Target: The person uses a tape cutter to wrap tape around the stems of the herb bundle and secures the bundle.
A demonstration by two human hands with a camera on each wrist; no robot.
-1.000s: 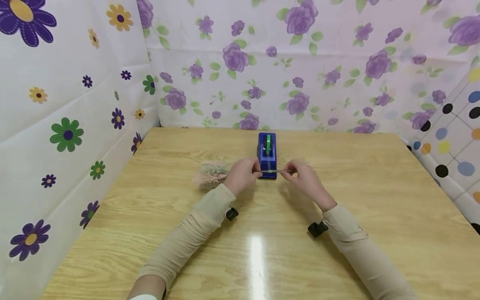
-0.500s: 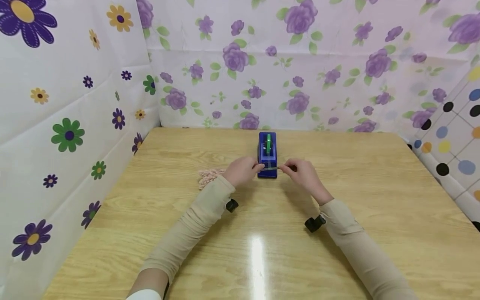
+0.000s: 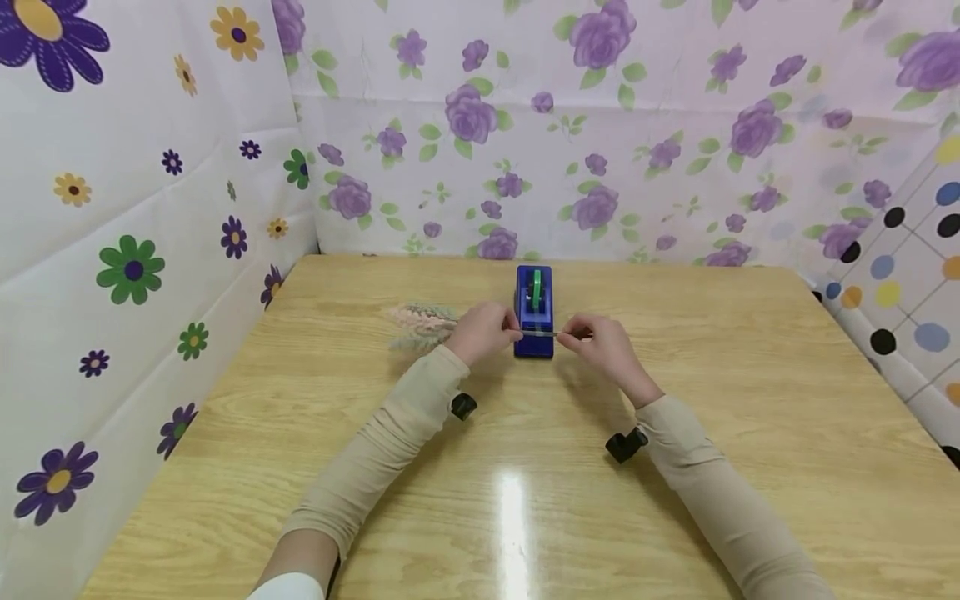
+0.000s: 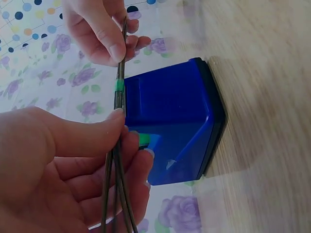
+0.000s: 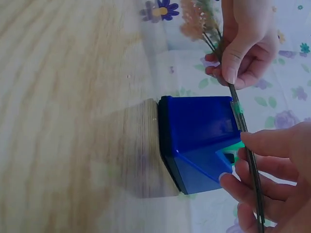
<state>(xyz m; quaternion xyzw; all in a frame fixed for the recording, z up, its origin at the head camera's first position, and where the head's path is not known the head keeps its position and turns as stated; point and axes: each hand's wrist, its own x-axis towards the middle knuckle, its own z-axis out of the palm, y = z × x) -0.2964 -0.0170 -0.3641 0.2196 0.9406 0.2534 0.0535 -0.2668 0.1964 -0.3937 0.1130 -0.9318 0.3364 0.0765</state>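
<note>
Thin dark stems (image 3: pixel 538 333) span the gap between my two hands, level above the front of a blue tape dispenser (image 3: pixel 534 347). My left hand (image 3: pixel 483 333) pinches the bundle between thumb and fingers. Fluffy pink and pale green flower heads (image 3: pixel 422 323) stick out to its left. The stem ends are pinched by my right hand (image 3: pixel 600 346). A band of green tape (image 4: pixel 119 85) circles the stems between the hands, close to the dispenser's edge. The dispenser carries a green tape roll (image 3: pixel 536 290).
The wooden table (image 3: pixel 517 433) reaches out on all sides of the dispenser. A floral cloth (image 3: pixel 525 167) hangs behind it. More patterned cloth (image 3: pixel 135 333) covers the left side, and a dotted one (image 3: pixel 900 292) the right.
The flower bunch has turned about its stems: pink heads now lie above the green, reversed from a second ago. Both hands have shifted slightly towards the dispenser's back and keep their pinch.
</note>
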